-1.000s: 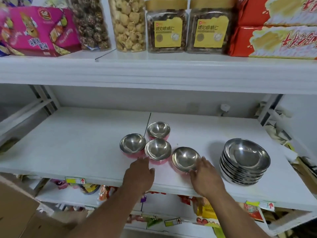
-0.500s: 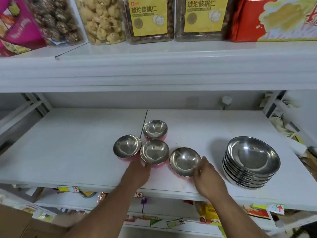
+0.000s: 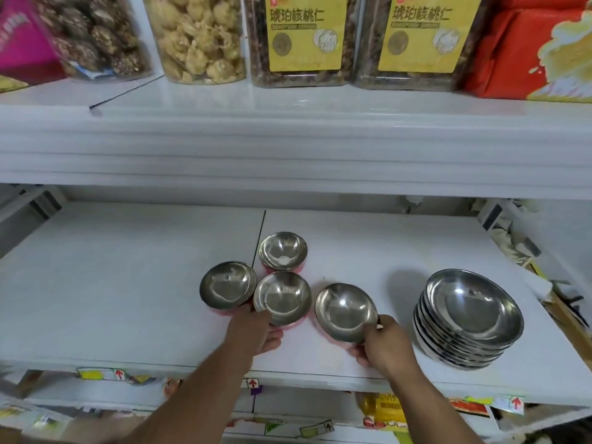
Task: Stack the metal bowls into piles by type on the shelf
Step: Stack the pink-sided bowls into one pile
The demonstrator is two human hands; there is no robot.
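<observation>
Several small steel bowls with pink outsides sit on the white shelf (image 3: 128,283). One bowl (image 3: 283,250) stands furthest back, another (image 3: 228,284) lies left of centre. My left hand (image 3: 254,331) grips the near rim of the middle bowl (image 3: 282,298). My right hand (image 3: 386,346) holds the rightmost small bowl (image 3: 345,312), which is tilted up off the shelf on its near side. A pile of several wide, shallow steel bowls (image 3: 471,318) stands at the right, apart from both hands.
The upper shelf (image 3: 288,139) overhangs closely and carries jars of dried goods (image 3: 195,36) and a red box (image 3: 531,46). Crumpled packing paper (image 3: 515,248) lies at the shelf's right end. Lower shelves with price tags (image 3: 118,374) run below.
Both hands have closed on bowls: the left on the middle small bowl, the right on the rightmost one, now tilted upward. The camera has moved closer to the shelf.
</observation>
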